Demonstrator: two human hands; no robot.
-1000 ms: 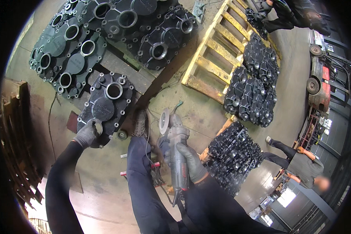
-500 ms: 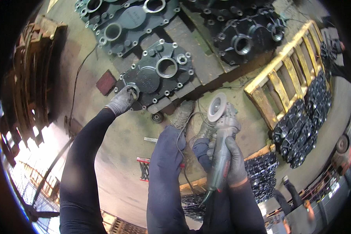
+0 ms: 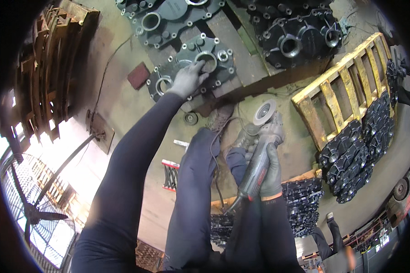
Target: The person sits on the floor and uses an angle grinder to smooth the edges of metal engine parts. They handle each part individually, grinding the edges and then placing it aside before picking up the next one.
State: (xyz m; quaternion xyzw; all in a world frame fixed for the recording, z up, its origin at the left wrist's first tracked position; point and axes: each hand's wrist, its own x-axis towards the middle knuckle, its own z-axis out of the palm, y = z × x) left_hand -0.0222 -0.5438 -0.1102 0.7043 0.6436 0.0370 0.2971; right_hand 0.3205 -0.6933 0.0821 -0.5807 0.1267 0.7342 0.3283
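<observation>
My right hand (image 3: 272,170) is wrapped round the body of an angle grinder (image 3: 256,169), which points away from me with its pale round disc (image 3: 264,112) at the far end. The cord trails from the rear of the tool. Gloved in grey, my left hand (image 3: 189,81) reaches over a dark green cast-metal cover (image 3: 220,75). Thumb and forefinger are apart at the near-left rim of the cover's large round bore (image 3: 211,59); the other fingers are partly hidden. A smaller bore (image 3: 163,85) lies left of that hand.
More dark castings (image 3: 300,38) lie on the work surface beyond. A yellow pallet (image 3: 339,86) stands right, beside piled black castings (image 3: 351,157). On the floor are a reddish-brown pad (image 3: 138,75) and a small wheel (image 3: 191,118). A large fan (image 3: 32,214) stands at left. Another person's legs (image 3: 329,236) show lower right.
My left hand has moved right and away from me, from the smaller bore to the large one. My right hand still holds the grinder. The whole view has shifted slightly.
</observation>
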